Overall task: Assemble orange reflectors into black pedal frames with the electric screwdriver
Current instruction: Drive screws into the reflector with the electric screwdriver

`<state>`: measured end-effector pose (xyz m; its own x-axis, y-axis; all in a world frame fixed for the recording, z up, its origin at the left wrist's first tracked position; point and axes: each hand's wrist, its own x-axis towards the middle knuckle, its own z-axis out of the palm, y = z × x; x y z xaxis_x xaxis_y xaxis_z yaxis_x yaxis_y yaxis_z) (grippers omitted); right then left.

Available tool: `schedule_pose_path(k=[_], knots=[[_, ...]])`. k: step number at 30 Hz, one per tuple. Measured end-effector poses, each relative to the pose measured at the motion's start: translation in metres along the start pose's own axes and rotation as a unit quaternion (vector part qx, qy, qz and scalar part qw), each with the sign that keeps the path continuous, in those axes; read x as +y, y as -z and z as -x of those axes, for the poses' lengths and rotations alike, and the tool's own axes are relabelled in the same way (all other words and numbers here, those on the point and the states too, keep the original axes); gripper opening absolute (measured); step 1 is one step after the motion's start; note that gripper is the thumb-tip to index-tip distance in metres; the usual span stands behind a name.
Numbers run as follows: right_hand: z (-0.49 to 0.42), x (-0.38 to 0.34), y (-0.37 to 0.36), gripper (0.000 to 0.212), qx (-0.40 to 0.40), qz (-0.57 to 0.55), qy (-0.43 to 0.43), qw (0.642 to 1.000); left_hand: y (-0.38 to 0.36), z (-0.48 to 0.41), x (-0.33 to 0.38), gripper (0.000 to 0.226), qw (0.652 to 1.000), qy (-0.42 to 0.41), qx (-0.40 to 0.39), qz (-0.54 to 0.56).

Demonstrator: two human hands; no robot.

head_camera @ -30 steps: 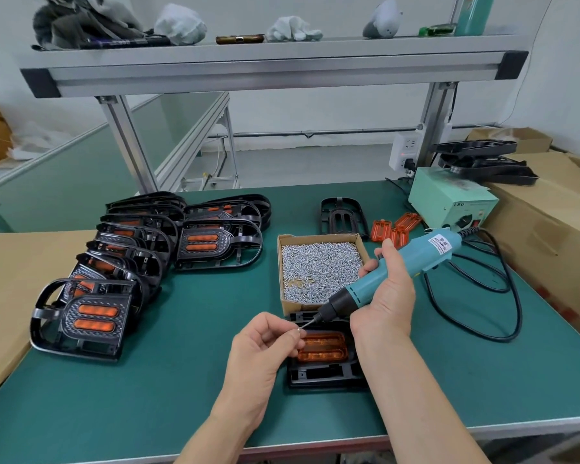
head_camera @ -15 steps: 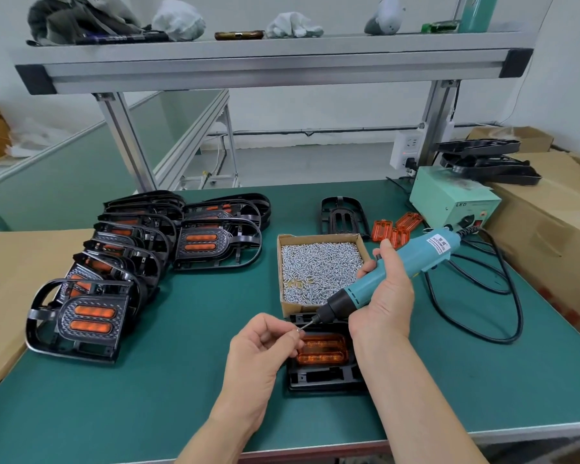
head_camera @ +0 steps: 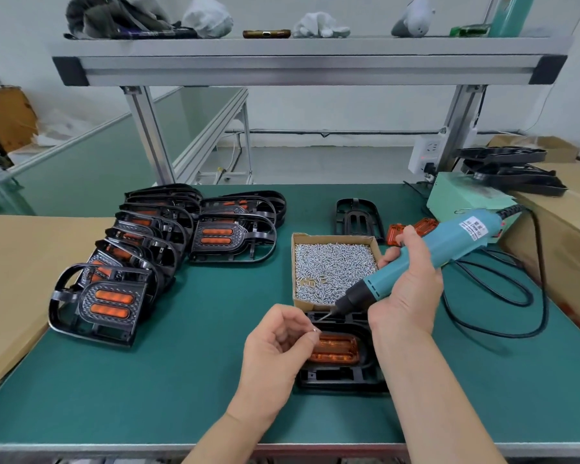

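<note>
Head view: looks down on the green worktop, both forearms reaching in from the near edge.
Left hand: fingers curled in, thumb and forefinger pinching a small silver screw just above the pedal's near-left side.
Right hand: wrapped fully round the electric screwdriver. The tool is tilted with its bit pointing down-left and the tip near the screw. Whether they touch cannot be told.
Pedal frame: lies flat between the hands, just in front of the screw box, with neither hand on it.
Orange reflector: seated inside that frame.
Finished pedals: overlapping row at left, orange showing.
Spares: empty frame and loose reflectors behind the box.
Step, judged: screw being set on the bit before driving.
Risk 1: the screw is tiny and held in a light pinch, so it could drop into the frame's ribs.
Risk 2: the bit is slanted, so a crooked start could strip the hole or crack the reflector.
Risk 3: the frame is unheld, so driver torque could spin or skid it.
Risk 4: the looped cable at right could tug the tool off line.
</note>
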<state>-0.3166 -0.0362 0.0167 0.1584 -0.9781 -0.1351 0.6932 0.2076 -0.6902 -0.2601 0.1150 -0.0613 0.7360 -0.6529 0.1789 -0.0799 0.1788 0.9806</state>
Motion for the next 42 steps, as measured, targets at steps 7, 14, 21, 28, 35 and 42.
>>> schedule_pose_path(k=[7,14,21,28,35,42], knots=[[0.009,-0.001,-0.002,0.018,-0.021,0.025,0.008,0.999,-0.001,-0.001,-0.002,0.024,1.000,-0.010,-0.006,0.004],[0.011,-0.001,-0.003,0.020,-0.034,0.026,0.014,0.999,-0.001,0.001,-0.002,0.029,0.999,-0.024,-0.001,-0.035],[0.013,0.001,-0.002,0.024,-0.058,0.067,0.057,0.994,-0.010,0.010,-0.003,0.043,0.958,-0.154,0.038,-0.239],[0.023,0.005,-0.004,0.026,-0.080,0.075,0.088,0.990,-0.011,0.013,-0.003,0.058,0.941,-0.172,0.064,-0.286],[0.021,-0.003,-0.002,0.024,-0.077,0.083,0.113,0.987,-0.013,0.013,-0.002,0.060,0.946,-0.155,0.038,-0.281],[0.012,-0.018,0.000,0.022,-0.084,0.084,0.130,0.984,-0.010,0.012,-0.003,0.049,0.963,-0.106,0.003,-0.247]])
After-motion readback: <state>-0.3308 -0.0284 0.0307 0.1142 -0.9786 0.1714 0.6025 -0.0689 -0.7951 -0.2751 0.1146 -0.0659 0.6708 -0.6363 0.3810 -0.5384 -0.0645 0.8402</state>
